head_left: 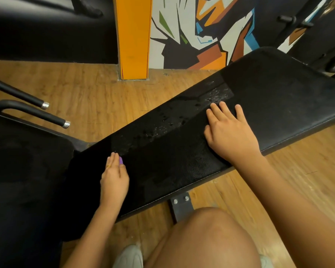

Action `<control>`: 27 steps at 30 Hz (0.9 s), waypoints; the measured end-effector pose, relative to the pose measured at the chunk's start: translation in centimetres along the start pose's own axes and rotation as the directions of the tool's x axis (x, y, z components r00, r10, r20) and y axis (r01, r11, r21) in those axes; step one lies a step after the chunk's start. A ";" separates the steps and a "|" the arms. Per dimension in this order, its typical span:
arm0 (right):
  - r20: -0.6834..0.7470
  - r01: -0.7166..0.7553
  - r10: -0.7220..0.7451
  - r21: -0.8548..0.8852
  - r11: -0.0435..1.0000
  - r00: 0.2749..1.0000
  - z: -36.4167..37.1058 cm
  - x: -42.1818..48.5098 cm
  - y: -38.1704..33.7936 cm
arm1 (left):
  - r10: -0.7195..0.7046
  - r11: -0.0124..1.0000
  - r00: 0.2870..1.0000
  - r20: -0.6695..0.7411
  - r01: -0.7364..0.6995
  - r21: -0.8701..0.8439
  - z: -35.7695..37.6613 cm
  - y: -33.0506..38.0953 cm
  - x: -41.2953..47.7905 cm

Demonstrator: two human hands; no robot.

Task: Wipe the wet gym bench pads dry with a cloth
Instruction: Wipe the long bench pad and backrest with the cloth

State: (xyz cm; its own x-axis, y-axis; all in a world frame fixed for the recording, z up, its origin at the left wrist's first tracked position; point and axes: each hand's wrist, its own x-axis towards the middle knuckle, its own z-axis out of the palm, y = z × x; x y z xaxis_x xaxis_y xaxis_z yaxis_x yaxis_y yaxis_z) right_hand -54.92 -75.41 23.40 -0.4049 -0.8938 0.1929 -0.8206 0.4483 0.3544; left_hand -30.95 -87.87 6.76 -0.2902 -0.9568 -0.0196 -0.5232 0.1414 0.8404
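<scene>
Black vinyl covers the long padded worktop (pixel 278 105), which runs across the view from 7 o'clock up to 2 o'clock. Water drops (pixel 217 93) bead along its far side, in a strip from the centre towards 1 o'clock.

The right hand (pixel 230 132) lies flat on the pad just right of centre. Its fingers (pixel 223 108) are straight and spread, pressing down and curled round nothing, with the tips at the edge of the wet strip. Under it a darker band (pixel 172 151) stretches back towards 8 o'clock. I cannot tell whether that band is a black cloth or wiped pad.

The left hand (pixel 114 176) sits at the 8 o'clock end of the band, seen edge-on. Its fingers are straight and close together, with the tips down on the pad. A small purple spot (pixel 121 160) shows at 1 fingertip, and I cannot tell whether the hand pinches anything.

A second black pad (pixel 27 171) fills 9 o'clock, with 2 black bars (pixel 45 105) with metal caps behind it. An orange pillar (pixel 132 35) stands at 12 o'clock on the wooden floor (pixel 97 97). A bare knee (pixel 211 238) is at 6 o'clock.
</scene>
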 end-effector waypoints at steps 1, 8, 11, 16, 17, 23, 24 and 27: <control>-0.001 -0.001 0.001 0.000 1.000 1.000 0.0 0.0 0.0 | 0.036 0.999 0.999 0.005 -0.036 0.002 0.6 0.9 0.1; -0.013 0.009 -0.009 0.007 1.000 1.000 0.4 0.1 0.0 | 0.192 0.981 0.980 0.045 -0.191 -0.013 3.1 4.9 -0.8; -0.019 0.011 -0.011 0.007 1.000 1.000 0.4 0.1 0.2 | 0.146 0.989 0.988 0.057 -0.145 -0.008 1.4 1.9 -1.4; -0.015 0.037 -0.038 -0.017 0.999 0.999 0.7 -0.1 0.1 | 0.034 0.999 0.997 0.075 -0.032 -0.026 -2.0 -4.8 -1.7; -0.015 0.041 -0.041 -0.020 0.999 0.999 0.7 -0.1 0.1 | 0.047 0.999 0.994 0.097 -0.045 -0.025 -2.5 -5.5 -1.9; -0.029 0.038 -0.038 -0.020 0.999 0.999 0.8 -0.1 0.0 | 0.137 0.990 0.979 0.150 -0.142 0.018 -2.1 -6.5 -1.5; -0.030 0.037 -0.038 -0.022 0.999 0.999 0.9 -0.1 0.0 | 0.127 0.991 0.982 0.139 -0.131 0.021 -1.8 -6.3 -1.0; -0.029 0.029 -0.030 -0.028 0.999 0.999 0.8 -0.1 0.1 | 0.107 0.993 0.988 0.111 -0.111 0.027 -1.2 -5.5 1.2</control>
State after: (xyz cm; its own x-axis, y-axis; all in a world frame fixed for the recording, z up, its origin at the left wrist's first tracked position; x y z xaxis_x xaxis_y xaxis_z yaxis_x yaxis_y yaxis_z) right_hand -55.30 -75.26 22.67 -0.3685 -0.9059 0.2086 -0.8206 0.4225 0.3849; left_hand -27.42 -90.07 2.80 -0.4313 -0.9022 0.0106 -0.5097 0.2533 0.8222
